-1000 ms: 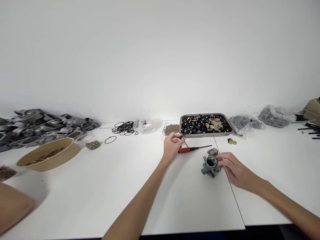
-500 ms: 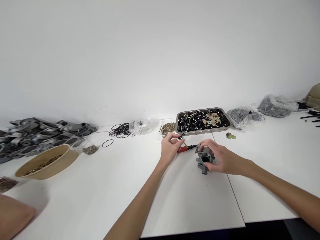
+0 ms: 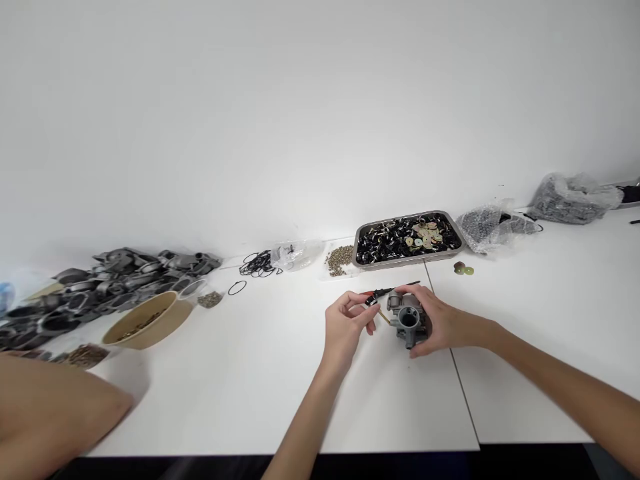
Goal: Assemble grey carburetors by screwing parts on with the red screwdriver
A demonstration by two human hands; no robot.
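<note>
My right hand (image 3: 445,325) is wrapped around a grey metal carburetor (image 3: 409,317), with its round bore facing me. Pinched between the fingertips of my left hand (image 3: 344,328) is a small black-and-silver part (image 3: 371,301) with a thin brass-coloured stem (image 3: 385,317). The stem points at the carburetor's left side and its tip is at or just beside the body; whether it has entered a hole I cannot tell. Behind both hands lies a screwdriver (image 3: 384,291) with a red and black handle, partly covered by my left fingers.
A metal tray (image 3: 356,261) of black parts and washers stands behind. Two loose washers (image 3: 469,271), small brass pieces (image 3: 340,259) and black rubber rings (image 3: 259,263) lie around. Leftward are a beige bowl (image 3: 173,310), grey castings (image 3: 127,267) and another person's arm (image 3: 55,407).
My left hand has brought the small part down and right, so its stem now meets or nearly meets the carburetor. My right hand has turned the carburetor slightly. The view has shifted left.
</note>
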